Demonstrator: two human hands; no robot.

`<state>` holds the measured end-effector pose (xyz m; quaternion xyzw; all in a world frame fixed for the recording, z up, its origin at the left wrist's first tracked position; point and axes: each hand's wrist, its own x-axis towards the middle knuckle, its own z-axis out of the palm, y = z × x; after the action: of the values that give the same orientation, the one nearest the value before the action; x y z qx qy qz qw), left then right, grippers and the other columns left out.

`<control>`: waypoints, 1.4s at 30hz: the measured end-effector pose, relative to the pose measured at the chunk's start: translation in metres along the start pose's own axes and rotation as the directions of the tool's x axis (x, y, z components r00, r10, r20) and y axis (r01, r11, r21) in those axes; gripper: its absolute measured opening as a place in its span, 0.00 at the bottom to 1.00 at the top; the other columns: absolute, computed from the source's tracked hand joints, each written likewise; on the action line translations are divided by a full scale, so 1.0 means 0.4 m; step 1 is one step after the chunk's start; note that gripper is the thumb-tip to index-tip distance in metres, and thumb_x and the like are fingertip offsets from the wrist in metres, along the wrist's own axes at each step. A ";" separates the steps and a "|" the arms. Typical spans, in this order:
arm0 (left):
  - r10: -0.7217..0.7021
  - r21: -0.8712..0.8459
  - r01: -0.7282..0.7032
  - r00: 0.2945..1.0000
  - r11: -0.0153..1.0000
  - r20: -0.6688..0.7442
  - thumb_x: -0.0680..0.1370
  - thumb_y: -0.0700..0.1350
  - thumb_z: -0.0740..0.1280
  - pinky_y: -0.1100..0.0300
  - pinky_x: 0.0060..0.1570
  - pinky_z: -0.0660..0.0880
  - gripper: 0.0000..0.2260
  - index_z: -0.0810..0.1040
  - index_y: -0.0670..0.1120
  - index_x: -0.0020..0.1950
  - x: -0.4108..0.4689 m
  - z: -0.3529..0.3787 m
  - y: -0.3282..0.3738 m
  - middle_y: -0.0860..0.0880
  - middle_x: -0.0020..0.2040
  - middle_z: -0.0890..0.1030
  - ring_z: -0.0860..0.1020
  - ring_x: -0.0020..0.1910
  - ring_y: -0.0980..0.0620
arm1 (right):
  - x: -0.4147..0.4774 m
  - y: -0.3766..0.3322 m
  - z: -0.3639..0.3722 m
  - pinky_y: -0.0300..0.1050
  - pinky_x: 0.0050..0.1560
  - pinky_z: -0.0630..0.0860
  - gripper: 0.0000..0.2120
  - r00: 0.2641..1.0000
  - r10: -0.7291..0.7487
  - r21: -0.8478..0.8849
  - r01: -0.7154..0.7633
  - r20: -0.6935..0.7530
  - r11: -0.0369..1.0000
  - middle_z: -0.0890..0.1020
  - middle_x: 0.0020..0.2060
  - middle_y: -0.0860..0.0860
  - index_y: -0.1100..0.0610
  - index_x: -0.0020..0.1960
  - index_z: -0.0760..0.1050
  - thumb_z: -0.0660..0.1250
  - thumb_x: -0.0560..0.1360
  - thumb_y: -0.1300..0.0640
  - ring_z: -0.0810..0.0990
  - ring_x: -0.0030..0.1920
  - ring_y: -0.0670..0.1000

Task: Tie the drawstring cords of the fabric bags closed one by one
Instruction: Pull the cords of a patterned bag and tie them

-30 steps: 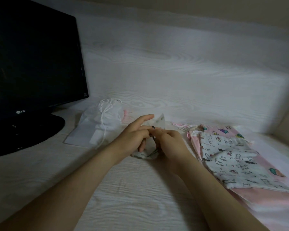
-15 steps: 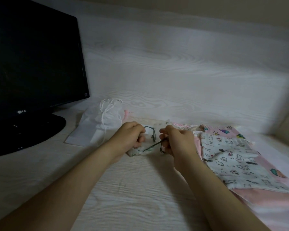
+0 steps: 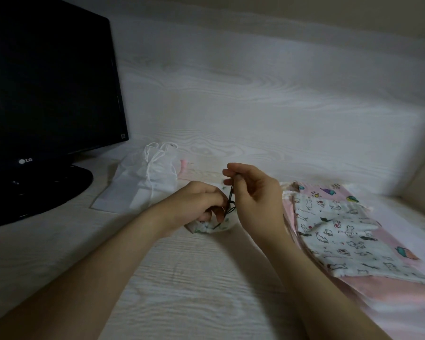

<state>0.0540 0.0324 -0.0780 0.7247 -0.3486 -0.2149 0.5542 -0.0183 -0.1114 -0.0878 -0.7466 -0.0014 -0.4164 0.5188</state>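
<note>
Our left hand (image 3: 199, 204) grips the bag (image 3: 210, 228), bunched on the desk (image 3: 182, 278) at centre. Our right hand (image 3: 255, 196) pinches its dark cord (image 3: 231, 201), held up just above the bag.

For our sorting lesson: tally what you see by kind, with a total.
Monitor: 1
Hands: 2, left hand, right hand
Bags: 4, mesh bag, held bag, cat bag, pink bag; more may be hidden
Cords: 2, dark cord, white cord
Total: 9
</note>
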 end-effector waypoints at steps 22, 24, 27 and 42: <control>-0.129 -0.126 0.119 0.989 0.985 -0.077 0.80 0.49 0.71 0.57 0.33 0.63 0.11 0.85 0.49 0.39 0.023 -0.014 -0.018 0.51 0.32 0.73 0.68 0.29 0.55 | -0.009 0.013 -0.017 0.35 0.40 0.74 0.17 0.972 -0.098 -0.355 0.171 0.214 0.919 0.82 0.46 0.45 0.50 0.59 0.81 0.74 0.70 0.54 0.78 0.41 0.43; -0.126 -0.130 0.112 0.986 0.985 -0.106 0.79 0.50 0.73 0.57 0.34 0.64 0.09 0.87 0.45 0.44 0.024 -0.017 -0.019 0.51 0.34 0.74 0.69 0.30 0.55 | -0.008 0.018 -0.017 0.32 0.40 0.72 0.12 0.965 -0.151 -0.389 0.226 0.213 0.893 0.83 0.44 0.45 0.51 0.53 0.83 0.77 0.70 0.55 0.79 0.41 0.42; -0.083 -0.116 0.065 0.984 0.991 -0.157 0.75 0.50 0.75 0.56 0.41 0.67 0.10 0.86 0.43 0.43 0.021 -0.028 -0.021 0.48 0.37 0.78 0.72 0.33 0.54 | 0.002 0.028 -0.017 0.27 0.41 0.70 0.04 0.929 -0.242 -0.461 0.351 0.280 0.815 0.83 0.41 0.46 0.52 0.49 0.86 0.78 0.74 0.55 0.78 0.39 0.39; 0.391 0.473 -0.183 0.834 0.862 -0.389 0.74 0.35 0.76 0.58 0.46 0.83 0.11 0.84 0.50 0.39 0.020 -0.023 -0.055 0.55 0.38 0.85 0.84 0.40 0.57 | -0.001 0.039 0.000 0.36 0.40 0.71 0.11 0.951 0.068 -0.379 0.054 0.300 0.924 0.82 0.34 0.42 0.55 0.44 0.83 0.65 0.82 0.60 0.78 0.37 0.41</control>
<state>0.0717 0.0356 -0.0958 0.7935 -0.3479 0.1353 0.4806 -0.0116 -0.1185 -0.1001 -0.8891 0.0020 -0.2852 0.3579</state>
